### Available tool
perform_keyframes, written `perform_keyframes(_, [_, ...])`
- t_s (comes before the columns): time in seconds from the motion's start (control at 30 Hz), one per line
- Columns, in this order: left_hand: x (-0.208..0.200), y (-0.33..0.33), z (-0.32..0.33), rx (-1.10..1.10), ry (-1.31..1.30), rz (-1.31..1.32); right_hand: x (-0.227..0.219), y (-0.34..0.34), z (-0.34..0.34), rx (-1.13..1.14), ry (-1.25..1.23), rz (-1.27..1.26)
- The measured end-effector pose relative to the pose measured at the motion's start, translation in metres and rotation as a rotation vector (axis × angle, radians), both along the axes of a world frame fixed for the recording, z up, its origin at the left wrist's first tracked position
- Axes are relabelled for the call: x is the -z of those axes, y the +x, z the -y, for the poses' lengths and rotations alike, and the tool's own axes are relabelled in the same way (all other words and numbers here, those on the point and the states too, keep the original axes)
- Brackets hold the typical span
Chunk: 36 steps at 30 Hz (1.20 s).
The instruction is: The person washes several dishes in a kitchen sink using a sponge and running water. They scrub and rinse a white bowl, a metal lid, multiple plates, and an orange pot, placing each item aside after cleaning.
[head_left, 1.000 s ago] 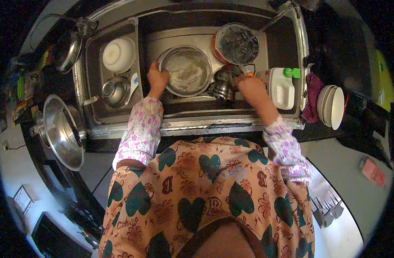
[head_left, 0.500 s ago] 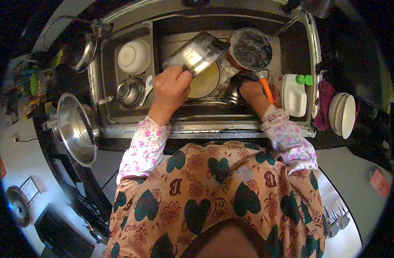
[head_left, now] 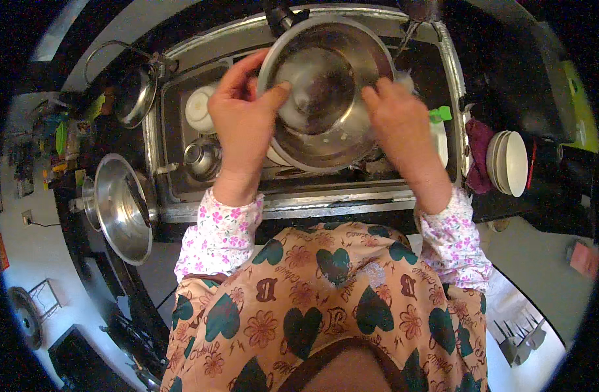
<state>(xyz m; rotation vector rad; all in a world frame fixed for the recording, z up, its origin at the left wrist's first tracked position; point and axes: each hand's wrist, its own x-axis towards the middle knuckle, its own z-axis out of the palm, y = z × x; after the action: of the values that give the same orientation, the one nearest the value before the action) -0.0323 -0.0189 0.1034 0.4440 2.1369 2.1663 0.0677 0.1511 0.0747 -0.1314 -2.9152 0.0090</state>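
Observation:
A round stainless steel basin [head_left: 317, 98] is tilted up over the sink, its shiny inside facing me. My left hand [head_left: 246, 124] grips its left rim, thumb on the inside and fingers behind. At the opposite side my right hand [head_left: 407, 127] is closed over the wall, fingertips inside the basin; it is a little blurred. Beyond my left hand sit an upturned white bowl [head_left: 199, 111] and a small steel bowl [head_left: 201, 157], both in the left compartment. The basin hides most of the larger compartment, including the dark pan seen there earlier.
A white bottle with a green cap [head_left: 438, 116] stands at the sink's right end. Outside the rim lie a purple cloth [head_left: 479, 157] and stacked pale bowls [head_left: 516, 164]. On the left are a large steel bowl [head_left: 119, 219] and a metal pan [head_left: 137, 98]. A tap [head_left: 410, 32] is at the back.
The basin has turned its inside toward me and come up higher. My right hand has left the steel items low in the sink and moved onto the basin's right side.

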Motion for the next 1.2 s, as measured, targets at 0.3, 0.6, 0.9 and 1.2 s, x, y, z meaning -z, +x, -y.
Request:
perform_keyframes(0.3, [0.015, 0.024, -0.017, -0.031, -0.019, -0.076, 0.023, -0.002, 0.011, -0.028, -0.394, -0.114])
perform_keyframes(0.6, [0.000, 0.053, -0.028, 0.010, 0.122, 0.057, 0.002, -0.031, 0.008, -0.009, -0.283, -0.605])
perform_keyframes(0.9, [-0.012, 0.051, -0.024, 0.038, 0.050, -0.058, -0.022, -0.001, 0.060, 0.009, -0.792, -0.493])
perform_keyframes(1.2, [-0.025, 0.054, -0.010, 0.101, 0.035, -0.145, -0.077, 0.002, 0.008, -0.160, -0.237, -0.807])
